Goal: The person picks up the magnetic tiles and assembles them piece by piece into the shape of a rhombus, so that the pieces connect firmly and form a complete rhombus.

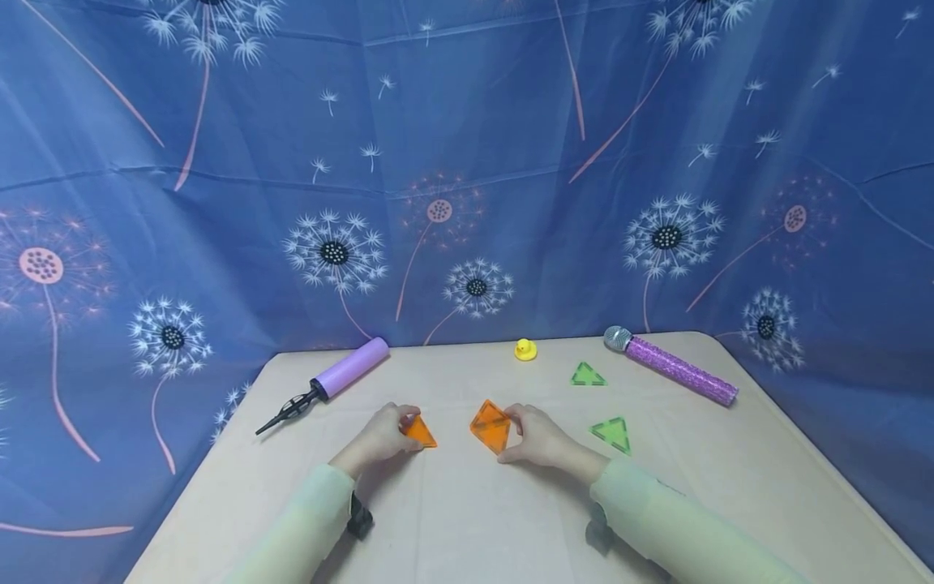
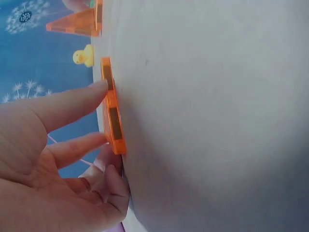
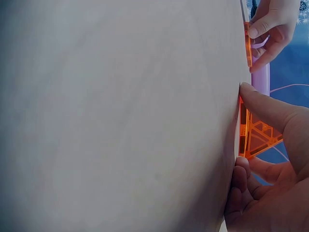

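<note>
My left hand (image 1: 384, 435) pinches an orange triangular magnetic tile (image 1: 421, 432) at its edges, low over the table. In the left wrist view the thumb lies at one end of the tile (image 2: 113, 108) and a finger near the other. To its right, my right hand (image 1: 541, 438) holds a pair of orange triangular magnetic tiles (image 1: 490, 427) between thumb and fingers. In the right wrist view one orange tile (image 3: 264, 135) stands up from a flat one on the tabletop. A gap separates the two hands' tiles.
Two green triangular tiles (image 1: 587, 375) lie on the right, one nearer my right hand. A yellow toy duck (image 1: 525, 349) sits at the back edge. A purple glittery microphone (image 1: 671, 367) lies back right, a purple hand pump (image 1: 343, 375) back left. Behind the table (image 1: 467, 519) hangs a blue dandelion cloth.
</note>
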{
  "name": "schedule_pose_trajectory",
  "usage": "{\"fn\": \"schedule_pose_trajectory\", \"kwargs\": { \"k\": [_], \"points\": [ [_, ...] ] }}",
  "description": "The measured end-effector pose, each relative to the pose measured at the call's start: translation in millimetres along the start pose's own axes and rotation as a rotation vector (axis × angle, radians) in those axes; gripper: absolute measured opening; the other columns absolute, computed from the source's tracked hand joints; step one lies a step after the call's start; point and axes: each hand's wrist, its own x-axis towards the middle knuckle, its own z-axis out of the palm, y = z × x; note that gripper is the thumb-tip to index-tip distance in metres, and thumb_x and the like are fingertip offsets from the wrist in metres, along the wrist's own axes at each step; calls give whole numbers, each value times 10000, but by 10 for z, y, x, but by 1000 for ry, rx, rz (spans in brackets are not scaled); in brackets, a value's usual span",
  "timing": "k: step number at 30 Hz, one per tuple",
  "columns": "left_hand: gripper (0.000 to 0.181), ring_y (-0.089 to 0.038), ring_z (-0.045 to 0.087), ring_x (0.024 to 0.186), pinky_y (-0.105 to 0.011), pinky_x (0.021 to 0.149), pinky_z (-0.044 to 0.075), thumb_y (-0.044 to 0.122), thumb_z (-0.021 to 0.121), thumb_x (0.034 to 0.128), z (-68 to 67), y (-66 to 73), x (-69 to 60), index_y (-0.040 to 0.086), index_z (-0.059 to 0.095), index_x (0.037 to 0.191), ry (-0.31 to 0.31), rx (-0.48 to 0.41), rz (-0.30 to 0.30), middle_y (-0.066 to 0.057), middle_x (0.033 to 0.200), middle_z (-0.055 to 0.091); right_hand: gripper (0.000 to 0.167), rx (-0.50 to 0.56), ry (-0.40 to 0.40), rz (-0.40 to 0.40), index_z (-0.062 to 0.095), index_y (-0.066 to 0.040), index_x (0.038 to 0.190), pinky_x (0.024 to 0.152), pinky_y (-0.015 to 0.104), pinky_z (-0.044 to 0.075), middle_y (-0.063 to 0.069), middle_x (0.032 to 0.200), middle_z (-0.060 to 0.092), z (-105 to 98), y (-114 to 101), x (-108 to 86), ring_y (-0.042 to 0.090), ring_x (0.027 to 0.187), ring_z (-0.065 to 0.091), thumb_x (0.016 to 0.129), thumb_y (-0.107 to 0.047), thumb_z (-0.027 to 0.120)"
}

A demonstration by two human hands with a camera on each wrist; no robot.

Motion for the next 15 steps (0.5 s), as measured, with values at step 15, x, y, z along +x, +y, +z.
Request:
{"fn": "schedule_pose_trajectory", "kwargs": {
  "k": [15],
  "points": [
    [558, -177, 560, 730, -356, 685, 487, 55, 904, 708, 108, 66, -43, 12, 563, 1148, 99, -33, -9, -53, 819, 633, 771, -16, 10, 12, 574, -34, 1344, 705, 354, 461, 11, 926, 549, 6, -50, 13, 193, 850, 501, 713, -272, 947]
  ]
}}
